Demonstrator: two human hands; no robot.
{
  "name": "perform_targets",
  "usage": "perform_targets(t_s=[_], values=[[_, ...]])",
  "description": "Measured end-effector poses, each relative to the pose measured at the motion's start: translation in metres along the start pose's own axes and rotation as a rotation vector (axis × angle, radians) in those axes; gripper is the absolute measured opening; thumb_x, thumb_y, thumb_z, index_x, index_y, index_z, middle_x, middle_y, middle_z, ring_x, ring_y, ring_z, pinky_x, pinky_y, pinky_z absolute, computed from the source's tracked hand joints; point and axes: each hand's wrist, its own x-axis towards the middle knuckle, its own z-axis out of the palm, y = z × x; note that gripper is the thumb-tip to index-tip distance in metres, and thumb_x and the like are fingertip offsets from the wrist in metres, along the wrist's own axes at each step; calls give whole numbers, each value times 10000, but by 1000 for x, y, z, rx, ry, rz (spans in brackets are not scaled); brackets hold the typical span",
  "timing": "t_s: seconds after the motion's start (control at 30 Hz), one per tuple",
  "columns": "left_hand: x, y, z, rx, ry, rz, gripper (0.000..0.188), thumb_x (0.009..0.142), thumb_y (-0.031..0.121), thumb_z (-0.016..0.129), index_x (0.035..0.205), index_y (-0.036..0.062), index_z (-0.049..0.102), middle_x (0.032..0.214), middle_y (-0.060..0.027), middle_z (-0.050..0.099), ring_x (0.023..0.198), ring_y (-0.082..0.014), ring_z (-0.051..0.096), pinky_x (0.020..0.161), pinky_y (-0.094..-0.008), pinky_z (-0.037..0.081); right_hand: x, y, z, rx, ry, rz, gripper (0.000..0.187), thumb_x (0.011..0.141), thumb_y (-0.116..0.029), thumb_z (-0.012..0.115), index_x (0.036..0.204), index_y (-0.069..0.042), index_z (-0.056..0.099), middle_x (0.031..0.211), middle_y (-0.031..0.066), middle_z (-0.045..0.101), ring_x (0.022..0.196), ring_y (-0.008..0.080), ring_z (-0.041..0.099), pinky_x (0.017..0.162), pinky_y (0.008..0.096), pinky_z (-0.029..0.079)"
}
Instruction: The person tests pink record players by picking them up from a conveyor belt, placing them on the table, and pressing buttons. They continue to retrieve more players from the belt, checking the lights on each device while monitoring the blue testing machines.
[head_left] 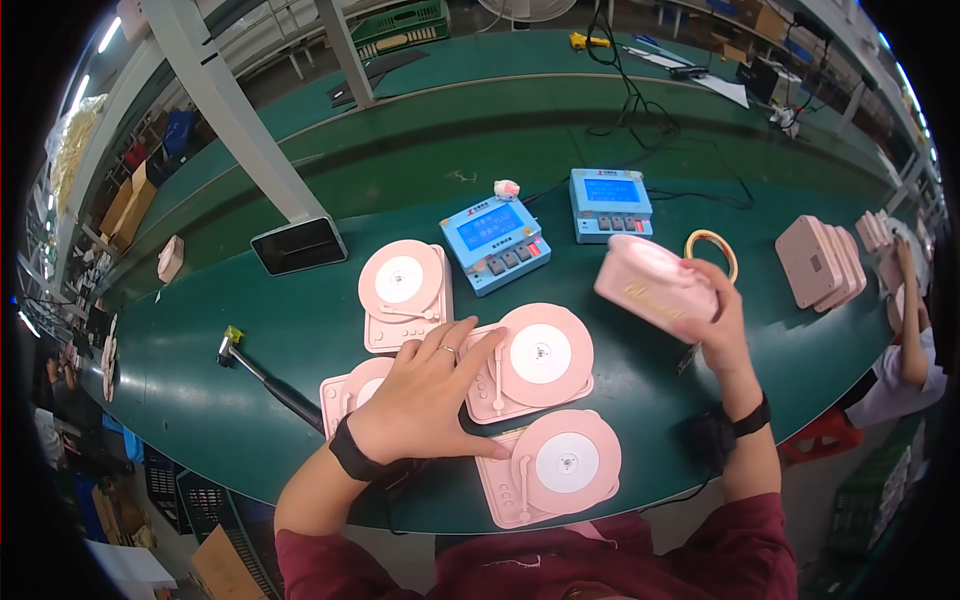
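My right hand [722, 318] grips a pink mini record player [655, 285], lifted off the table and tipped so its side faces me. My left hand [415, 395] is spread open over several more pink record players. Its fingertips rest at the edge of the middle one [545, 358], and its thumb reaches the corner of the nearest one [570, 462]. Partly hidden under this hand lies another player [340, 395]. One more player [400, 285] sits just beyond the fingers. Each visible top carries a round platter with a white centre and a small tonearm.
Two blue boxes with screens and buttons, one left [495, 245] and one right [611, 205], stand beyond the players. A phone [298, 248], a black-handled tool [275, 388], a tape roll [735, 262] and a pink stack [815, 265] surround them. A co-worker's arm [912, 320] shows at right.
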Motion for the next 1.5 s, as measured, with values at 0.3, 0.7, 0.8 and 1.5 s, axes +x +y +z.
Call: perform_targets(t_s=[0.3,0.7,0.8,1.5], values=[[-2,-2,2,-7,14,4,1129,601,653,769,1467,99,302,1429,-282,345,1310,-440,351,1046,-521,299,6,27,-97,697,606,217,596,820,-384,653,1301,-68,501,1224,82,591,1070,226,599,780,339,511],[-2,-4,5,-6,14,11,1174,574,655,790,1469,80,294,1429,-264,336,1303,-431,348,1057,-502,285,-6,56,-150,784,1065,237,646,802,-402,747,1306,-121,457,1118,30,612,1004,204,598,766,329,466],[-1,-5,5,-7,14,14,1168,581,659,785,1469,80,295,1428,-264,339,1300,-430,350,1054,-500,287,-1,70,-152,575,1028,22,615,809,-258,768,1305,-72,456,1171,67,604,1046,213,597,818,305,484],[-16,29,-9,-98,-128,305,966,648,394,828,1463,190,352,1476,-240,302,1347,-407,324,1069,-495,294,7,60,-130,-507,1439,136,629,832,-281,725,1336,-47,430,1326,210,311,1259,317,295,1075,404,285]])
